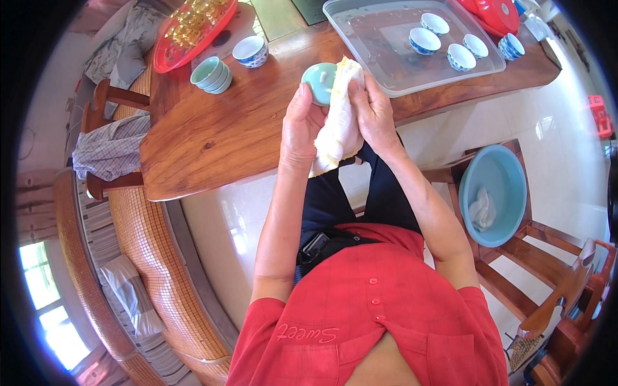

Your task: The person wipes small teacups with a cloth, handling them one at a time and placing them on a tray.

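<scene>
My left hand (301, 123) grips a small, round, pale green ceramic piece (318, 82) by its edge, above the front of the wooden table. Whether it is a cup or a lid I cannot tell. A white cloth with yellow edging (340, 120) is pinched in my right hand (376, 113). The cloth covers the right side of the ceramic piece and hangs down between my hands. On the table to the left stand a stack of pale green cups (212, 75) and a stack of blue-and-white cups (251, 51).
The wooden table (231, 130) holds a clear plastic tray (381, 72) with several blue-and-white cups (425, 40). More cups (511, 47) stand beside it. A red tray (169, 60) bears gold-coloured items. At right, a blue basin (502, 193) containing a white cloth (482, 210) rests on a wooden chair (536, 260).
</scene>
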Motion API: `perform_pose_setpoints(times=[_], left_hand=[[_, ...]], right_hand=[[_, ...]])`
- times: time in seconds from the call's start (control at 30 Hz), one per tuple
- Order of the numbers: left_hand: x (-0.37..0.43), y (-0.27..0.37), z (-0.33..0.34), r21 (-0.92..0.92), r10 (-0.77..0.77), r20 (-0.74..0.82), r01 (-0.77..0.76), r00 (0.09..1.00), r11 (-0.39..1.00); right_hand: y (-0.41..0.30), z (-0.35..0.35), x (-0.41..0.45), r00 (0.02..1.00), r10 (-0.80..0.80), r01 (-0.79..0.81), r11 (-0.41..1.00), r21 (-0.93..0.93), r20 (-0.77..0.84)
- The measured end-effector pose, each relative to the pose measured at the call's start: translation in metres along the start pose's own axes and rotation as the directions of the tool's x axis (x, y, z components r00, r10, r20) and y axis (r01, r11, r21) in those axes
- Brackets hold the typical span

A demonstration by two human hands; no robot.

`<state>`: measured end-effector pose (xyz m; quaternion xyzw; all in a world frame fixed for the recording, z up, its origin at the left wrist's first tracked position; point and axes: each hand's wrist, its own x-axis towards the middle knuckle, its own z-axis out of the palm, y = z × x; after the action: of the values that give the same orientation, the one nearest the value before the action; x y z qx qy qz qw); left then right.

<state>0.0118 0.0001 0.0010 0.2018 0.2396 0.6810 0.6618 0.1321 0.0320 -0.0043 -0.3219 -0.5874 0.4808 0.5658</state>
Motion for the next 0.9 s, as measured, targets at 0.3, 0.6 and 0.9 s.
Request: perform_pose_setpoints(times=[0.3, 0.6, 0.9], left_hand=[[0.004, 0.002, -0.015, 0.068, 0.025, 0.085, -0.031, 0.996, 0.997], [0.008, -0.004, -0.002, 0.073, 0.064, -0.114, -0.056, 0.991, 0.996], [0.006, 0.001, -0.011, 0.061, -0.024, 0.120, 0.016, 0.993, 0.998]], right_hand=[[-0.005, -0.002, -0.001, 1.000, -0.021, 0.024, 0.992, -0.122, 0.023], [-0.012, 0.008, 0.010, 0.868, -0.454, 0.488, 0.706, -0.514, 0.200], [-0.014, 0.005, 0.034, 0.998, 0.007, 0.010, 0.955, -0.298, 0.057]])
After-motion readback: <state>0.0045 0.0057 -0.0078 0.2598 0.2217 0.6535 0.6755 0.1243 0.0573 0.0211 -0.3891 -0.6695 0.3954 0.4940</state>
